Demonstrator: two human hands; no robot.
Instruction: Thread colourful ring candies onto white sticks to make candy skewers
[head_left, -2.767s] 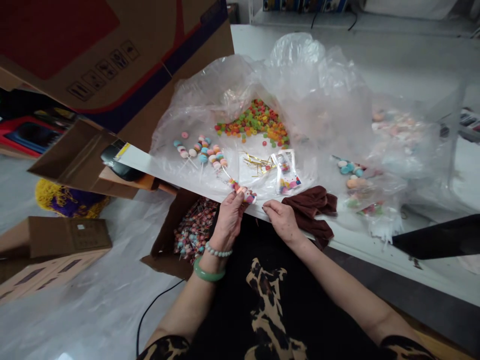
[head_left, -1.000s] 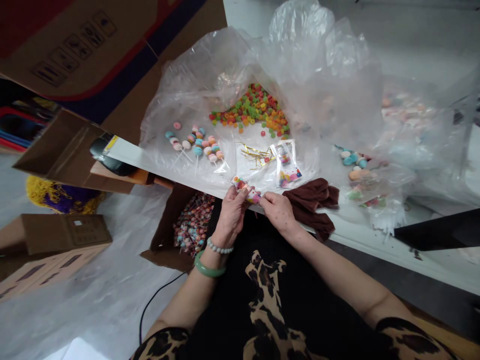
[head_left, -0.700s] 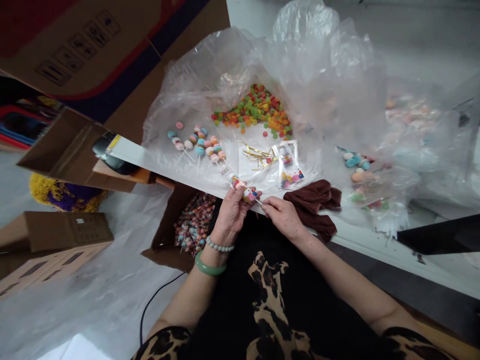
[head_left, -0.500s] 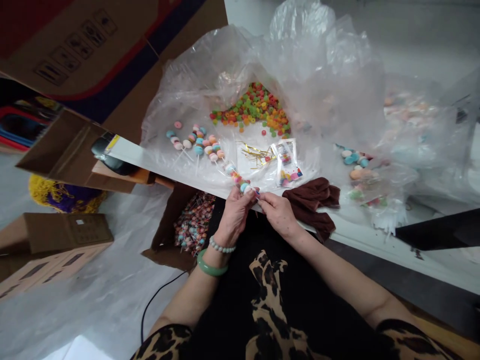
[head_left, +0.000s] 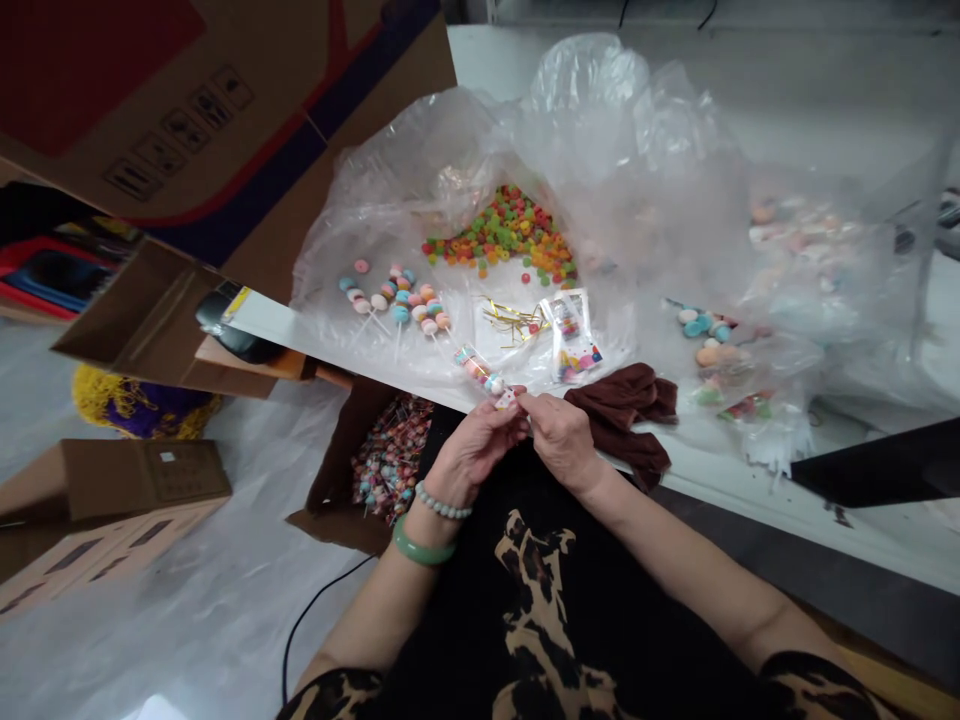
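Observation:
A wrapped candy skewer (head_left: 478, 370), strung with pastel and coloured pieces, points up and left from my hands over the table's front edge. Its lower end, with a white printed part of the wrapper, lies in the fingers of my left hand (head_left: 484, 440), which is closed on it. My right hand (head_left: 562, 435) pinches at that same end; the small bit between its fingertips is hidden. Beyond lie several unwrapped candy skewers (head_left: 427, 308) on white sticks, gold twist ties (head_left: 514, 322) and printed wrappers (head_left: 574, 345).
Loose gummy rings (head_left: 517, 230) lie on a clear plastic bag (head_left: 600, 160). A brown cloth (head_left: 626, 400) rests at the table edge, right of my hands. Below left stands an open carton (head_left: 330, 510) full of finished skewers. A large cardboard box (head_left: 262, 190) rises at the left.
The skewer's wrapped end now shows more, with its white printed part visible. My left fingers have slid lower and loosened, and my right hand has curled in closer. The view has shifted slightly.

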